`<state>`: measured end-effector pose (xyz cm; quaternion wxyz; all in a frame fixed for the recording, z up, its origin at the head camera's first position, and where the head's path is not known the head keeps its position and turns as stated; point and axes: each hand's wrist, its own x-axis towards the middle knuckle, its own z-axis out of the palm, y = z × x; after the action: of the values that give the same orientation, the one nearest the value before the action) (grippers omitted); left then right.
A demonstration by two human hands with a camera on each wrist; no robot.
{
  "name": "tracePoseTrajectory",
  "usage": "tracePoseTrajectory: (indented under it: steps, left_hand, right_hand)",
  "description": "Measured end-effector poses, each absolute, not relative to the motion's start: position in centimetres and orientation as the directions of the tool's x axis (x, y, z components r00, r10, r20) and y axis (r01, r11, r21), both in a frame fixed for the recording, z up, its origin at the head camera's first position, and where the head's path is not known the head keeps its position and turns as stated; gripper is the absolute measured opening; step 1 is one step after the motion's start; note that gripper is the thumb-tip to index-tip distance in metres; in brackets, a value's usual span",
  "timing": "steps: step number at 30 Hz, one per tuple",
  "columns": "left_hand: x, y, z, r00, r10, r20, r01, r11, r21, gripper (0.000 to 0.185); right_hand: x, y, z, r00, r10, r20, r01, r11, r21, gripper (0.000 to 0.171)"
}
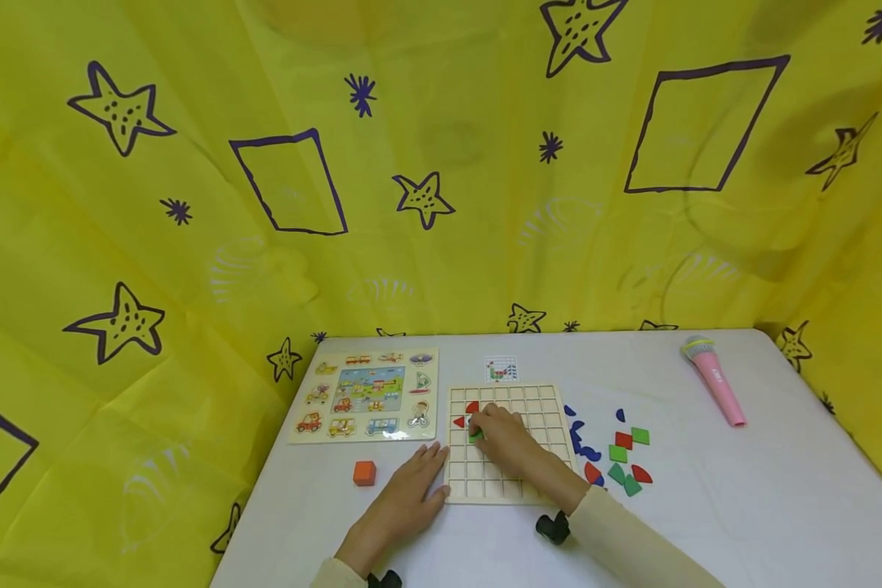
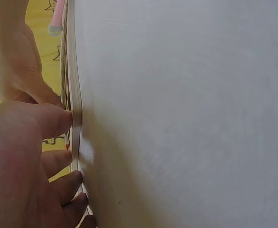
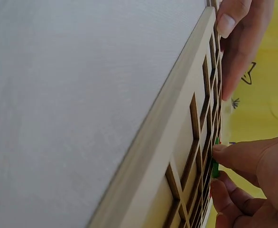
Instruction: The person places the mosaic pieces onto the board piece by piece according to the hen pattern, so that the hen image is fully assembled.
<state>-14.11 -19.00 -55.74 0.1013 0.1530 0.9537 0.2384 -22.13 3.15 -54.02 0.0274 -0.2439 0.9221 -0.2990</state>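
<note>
Yellow sheeting printed with purple stars and squares is hung behind and beside a white bench (image 1: 706, 506). Near the middle of its front edge a wooden grid board (image 1: 507, 441) is laid flat. The left hand (image 1: 412, 498) is spread, fingers straight, and pressed against the board's left front edge, apparently so the board is kept from sliding. The right hand (image 1: 507, 441) is reached over the grid, and a small green piece (image 3: 215, 167) is pinched at its fingertips over a cell in the upper left part of the board, just beside two red pieces (image 1: 465, 414) already seated there. Loose coloured pieces (image 1: 617, 457) are scattered to the board's right, within easy reach. A pattern card (image 1: 501, 368) is placed just behind the board, presumably for reference. A vehicle puzzle (image 1: 367, 396), an orange cube (image 1: 364, 473) and a pink toy microphone (image 1: 714, 380) are set aside.
</note>
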Motion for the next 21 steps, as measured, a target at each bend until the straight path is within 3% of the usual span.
tracePoseTrajectory:
  steps: [21]
  left_hand:
    - [-14.16,-19.04,-55.63,-0.932,0.338,-0.128,0.24,0.844,0.48,0.066]
  right_hand:
    - [-22.33,3.04,-54.1,-0.869,-0.485,0.099,-0.449,0.688,-0.57,0.011]
